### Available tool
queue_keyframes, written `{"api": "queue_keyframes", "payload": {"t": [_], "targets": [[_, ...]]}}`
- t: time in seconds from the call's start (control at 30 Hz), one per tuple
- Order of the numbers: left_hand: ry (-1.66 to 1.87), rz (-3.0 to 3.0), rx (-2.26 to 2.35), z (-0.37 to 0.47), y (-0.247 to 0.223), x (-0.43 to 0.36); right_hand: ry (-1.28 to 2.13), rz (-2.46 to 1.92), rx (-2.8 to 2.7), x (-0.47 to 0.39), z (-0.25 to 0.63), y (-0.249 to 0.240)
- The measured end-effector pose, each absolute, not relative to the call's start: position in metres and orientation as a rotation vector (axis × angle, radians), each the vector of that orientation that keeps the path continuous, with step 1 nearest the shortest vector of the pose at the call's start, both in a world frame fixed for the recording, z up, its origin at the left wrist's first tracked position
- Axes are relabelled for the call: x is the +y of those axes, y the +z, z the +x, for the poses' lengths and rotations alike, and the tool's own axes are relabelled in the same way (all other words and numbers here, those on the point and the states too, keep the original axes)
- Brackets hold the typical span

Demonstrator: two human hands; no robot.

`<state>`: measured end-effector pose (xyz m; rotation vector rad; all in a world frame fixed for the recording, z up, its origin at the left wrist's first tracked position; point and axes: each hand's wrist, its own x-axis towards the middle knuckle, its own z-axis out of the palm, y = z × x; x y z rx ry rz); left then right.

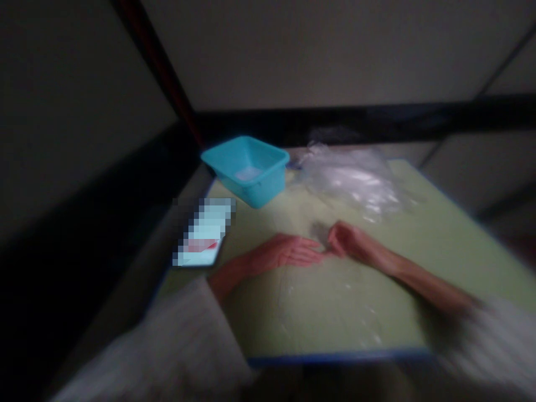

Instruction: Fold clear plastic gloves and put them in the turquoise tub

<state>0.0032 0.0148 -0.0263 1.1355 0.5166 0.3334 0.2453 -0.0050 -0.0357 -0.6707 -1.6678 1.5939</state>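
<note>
A clear plastic bag [326, 301] lies flat on the yellow-green table [435, 223] in front of me. My left hand [297, 249] rests palm down at its far edge, with the fingers stretched out to the right. My right hand [345, 239] is closed, its fingers curled, close to the left fingertips. Whatever the right fingers hold, if anything, is hidden by the hand and the blur.
At the back left stands a turquoise plastic basin [268, 187] with something pale inside. A heap of clear plastic bags [360, 178] lies at the back right. A lit phone [205, 234], partly pixelated, is at the left edge. Walls rise behind the table.
</note>
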Motion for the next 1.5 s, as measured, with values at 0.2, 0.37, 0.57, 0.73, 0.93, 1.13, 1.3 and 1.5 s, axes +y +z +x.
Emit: {"api": "queue_keyframes", "payload": {"t": [0.2,0.37,0.57,0.73,0.93,1.13,1.3,1.5], "targets": [[0.352,1.162,0.555,0.005,-0.027,0.014,1.355,-0.831,-1.916,-0.01,0.245,-0.018],[0.349,1.163,0.518,0.003,-0.034,0.016,1.243,-0.853,-2.006,-0.013,0.244,-0.009],[0.375,1.137,0.469,-0.002,-0.035,0.022,1.165,-0.776,-2.047,-0.016,0.245,-0.005],[0.349,1.125,0.437,0.0,-0.036,0.02,0.96,-0.457,-2.419,-0.035,0.241,0.008],[0.284,1.23,0.444,-0.001,-0.039,0.014,0.889,-0.376,-2.791,-0.055,0.235,0.0],[0.265,1.239,0.442,-0.003,-0.041,0.016,0.675,-0.326,-2.949,-0.059,0.23,-0.005],[0.277,1.216,0.451,0.0,-0.037,0.016,0.678,-0.329,-2.94,-0.06,0.227,0.0],[0.269,1.12,0.368,0.004,-0.044,0.023,1.032,-0.392,-2.754,-0.053,0.231,0.005]]}}
